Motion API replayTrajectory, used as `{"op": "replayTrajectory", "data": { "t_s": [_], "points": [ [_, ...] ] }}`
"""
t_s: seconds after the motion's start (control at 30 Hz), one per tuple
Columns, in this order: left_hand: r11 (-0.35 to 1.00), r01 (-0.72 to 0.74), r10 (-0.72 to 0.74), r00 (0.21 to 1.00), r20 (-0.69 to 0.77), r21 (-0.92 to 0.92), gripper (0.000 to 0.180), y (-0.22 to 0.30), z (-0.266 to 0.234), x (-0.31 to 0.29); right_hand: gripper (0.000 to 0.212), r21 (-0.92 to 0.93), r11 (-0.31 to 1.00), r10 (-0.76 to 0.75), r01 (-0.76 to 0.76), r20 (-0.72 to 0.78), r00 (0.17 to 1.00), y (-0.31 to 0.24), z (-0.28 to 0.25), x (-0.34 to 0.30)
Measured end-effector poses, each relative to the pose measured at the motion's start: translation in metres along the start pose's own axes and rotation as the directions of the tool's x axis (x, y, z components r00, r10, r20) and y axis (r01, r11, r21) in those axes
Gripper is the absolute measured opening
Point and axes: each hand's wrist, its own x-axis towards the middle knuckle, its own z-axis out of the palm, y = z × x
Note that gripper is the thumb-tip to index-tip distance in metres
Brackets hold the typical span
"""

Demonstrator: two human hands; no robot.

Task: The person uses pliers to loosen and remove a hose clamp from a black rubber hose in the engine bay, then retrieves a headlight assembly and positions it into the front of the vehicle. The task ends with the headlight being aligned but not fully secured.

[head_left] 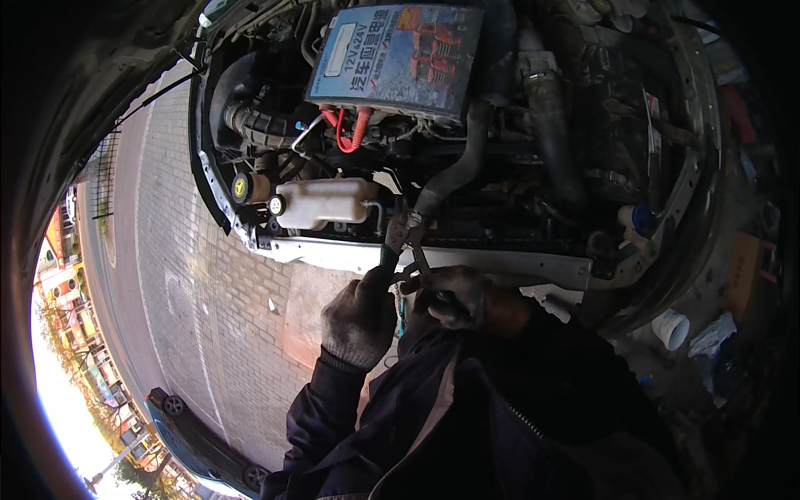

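Note:
My left hand (360, 323), in a grey work glove, is closed around green-handled pliers (395, 242). Their metal head reaches up to the lower end of a black radiator hose (429, 196), by a shiny hose clamp (413, 218). Close beside it on the right, my gloved right hand (457, 300) is closed on a second metal tool (420, 257), which looks like pliers and also points at the clamp. The two tool heads nearly meet there; I cannot tell whether both touch the clamp. The palm side of each hand is hidden.
A translucent coolant tank (323, 203) stands left of the hose, behind the silver front crossmember (333, 253). A printed box-shaped power pack (392, 58) with red cables (360, 129) lies over the engine. A white cup (670, 329) and a cardboard box (747, 271) are on the right.

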Motion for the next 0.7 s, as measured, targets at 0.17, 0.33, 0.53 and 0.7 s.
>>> {"op": "replayTrajectory", "data": {
  "t_s": [0.17,0.33,0.53,0.7],
  "points": [
    [0.997,0.026,-0.029,0.999,0.041,0.075,0.04,0.012,0.0,0.004,0.044,-0.382,0.869,-0.336,0.314,0.01,0.942,-0.001,-0.003,-0.007],
    [0.998,0.023,-0.022,1.0,-0.019,0.058,0.043,0.011,0.0,0.012,0.039,-0.457,0.809,-0.387,0.371,0.062,0.92,-0.011,-0.006,-0.004],
    [0.999,0.013,-0.015,0.998,-0.063,-0.04,0.028,-0.005,-0.01,0.028,0.034,0.592,0.673,0.571,-0.444,-0.036,0.82,-0.036,0.015,0.015],
    [1.0,0.013,-0.013,1.0,-0.006,-0.005,0.031,-0.006,-0.008,0.026,0.033,0.623,0.612,0.635,-0.488,-0.019,0.772,-0.045,0.017,0.017]
  ]
}}
